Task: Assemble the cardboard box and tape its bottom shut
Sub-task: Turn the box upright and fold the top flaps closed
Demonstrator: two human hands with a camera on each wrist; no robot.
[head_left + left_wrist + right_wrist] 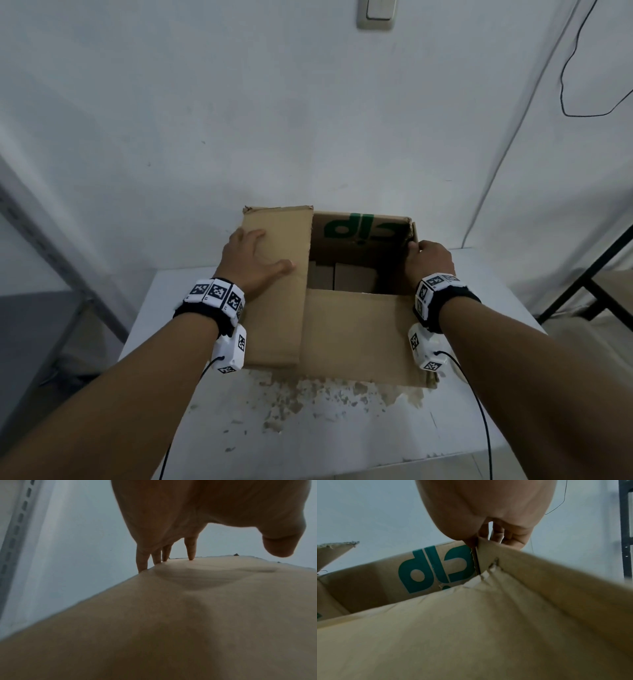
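A brown cardboard box (pixel 356 329) with green lettering inside stands on the white table (pixel 342 421), its flaps partly folded over the opening. My left hand (pixel 255 260) lies flat with straight fingers (pixel 191 547) on the left flap (pixel 274 308), pressing it down. My right hand (pixel 428 258) grips the upper edge of the right flap (pixel 488 550) near the far right corner, thumb and fingers curled round it. The near flap (pixel 359 335) lies folded inward. Through the gap I see the box's inside (pixel 368 585). No tape is in view.
The table stands against a white wall (pixel 308 120), its near surface worn and flaked. A slotted metal rack post (pixel 17 527) rises at the left, a dark metal frame (pixel 589 277) at the right. A black cable (pixel 568 85) hangs on the wall.
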